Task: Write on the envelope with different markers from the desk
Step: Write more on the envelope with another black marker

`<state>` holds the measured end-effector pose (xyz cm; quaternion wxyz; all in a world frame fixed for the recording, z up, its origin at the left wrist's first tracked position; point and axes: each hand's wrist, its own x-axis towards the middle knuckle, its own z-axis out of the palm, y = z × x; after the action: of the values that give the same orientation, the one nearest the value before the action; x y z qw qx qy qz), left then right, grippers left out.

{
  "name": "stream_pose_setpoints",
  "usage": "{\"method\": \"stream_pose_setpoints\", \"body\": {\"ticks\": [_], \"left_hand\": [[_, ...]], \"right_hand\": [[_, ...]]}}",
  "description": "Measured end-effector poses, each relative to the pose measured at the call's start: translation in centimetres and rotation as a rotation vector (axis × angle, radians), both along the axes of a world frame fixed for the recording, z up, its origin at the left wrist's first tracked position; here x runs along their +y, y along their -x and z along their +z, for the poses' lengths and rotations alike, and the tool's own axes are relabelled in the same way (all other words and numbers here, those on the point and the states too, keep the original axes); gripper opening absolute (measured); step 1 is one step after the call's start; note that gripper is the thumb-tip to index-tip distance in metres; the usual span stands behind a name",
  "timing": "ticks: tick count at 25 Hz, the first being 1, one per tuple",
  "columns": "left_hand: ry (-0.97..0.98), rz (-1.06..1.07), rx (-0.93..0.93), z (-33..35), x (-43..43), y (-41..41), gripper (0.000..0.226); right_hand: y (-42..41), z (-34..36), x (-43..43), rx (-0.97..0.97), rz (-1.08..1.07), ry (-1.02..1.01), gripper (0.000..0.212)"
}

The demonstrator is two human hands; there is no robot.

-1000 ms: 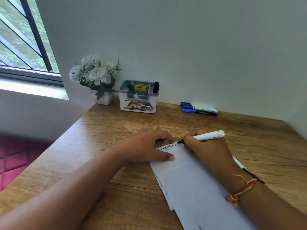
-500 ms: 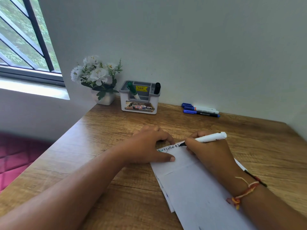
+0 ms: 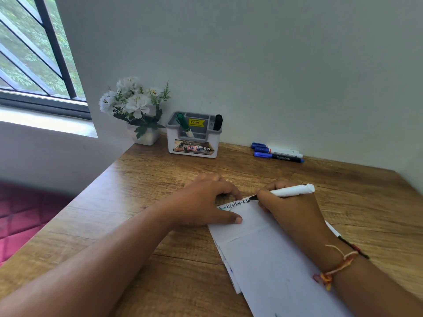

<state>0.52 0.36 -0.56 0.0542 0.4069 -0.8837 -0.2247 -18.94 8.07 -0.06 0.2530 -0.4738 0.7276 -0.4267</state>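
Note:
A white envelope [image 3: 265, 255] lies on the wooden desk [image 3: 146, 193], on top of other white sheets. Black handwriting runs along its far edge. My right hand [image 3: 290, 211] grips a white marker [image 3: 290, 191] with a black tip, and the tip touches the envelope at the end of the writing. My left hand [image 3: 206, 200] lies flat on the envelope's far left corner, fingers spread, thumb pressed on the paper. Three blue-capped markers [image 3: 277, 152] lie side by side at the back of the desk near the wall.
A grey and white pen holder [image 3: 193, 143] at the back holds a green marker [image 3: 184, 124] and a black marker [image 3: 217, 122]. A white pot of white flowers [image 3: 135, 106] stands to its left. A window is at the far left, the wall right behind.
The marker tip has crept to the right along the envelope's far edge and the written line has grown longer. My left hand has stayed put.

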Motion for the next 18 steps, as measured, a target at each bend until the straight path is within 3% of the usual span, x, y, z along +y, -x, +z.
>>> {"method": "stream_pose_setpoints", "body": {"ticks": [9,18], "left_hand": [[0.005,-0.005,0.006,-0.23,-0.11,-0.10,0.049],[0.005,-0.008,0.000,-0.11,-0.08,-0.08,0.050]], "right_hand": [[-0.12,0.27,0.08,0.059,-0.006,-0.024,0.013],[-0.10,0.49,0.13,-0.001,-0.036,-0.053,0.008]]}}
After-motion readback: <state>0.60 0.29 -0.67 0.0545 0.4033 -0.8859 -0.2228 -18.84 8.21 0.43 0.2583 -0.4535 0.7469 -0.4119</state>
